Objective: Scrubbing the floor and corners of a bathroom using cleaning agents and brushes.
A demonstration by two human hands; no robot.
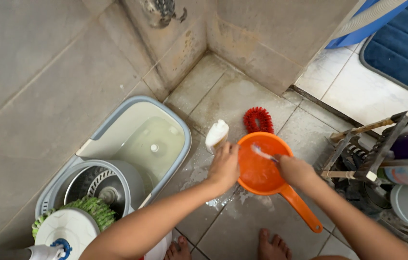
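Note:
My left hand (223,167) grips the rim of an orange dipper (261,174) with a long handle, tilted above the wet tiled floor. Inside the dipper, my right hand (294,171) holds a small brush (263,152) whose bristle end touches the inner wall. A white bottle (216,135) stands just behind my left hand. A red round scrubber (258,119) lies on the floor behind the dipper.
A grey-blue mop bucket (117,126) with water and a spinner basket stands at the left, with a green mop head (95,210) beside it. A cluttered metal rack (382,154) stands at the right. My bare feet (271,244) are below. A blue mat (406,45) lies top right.

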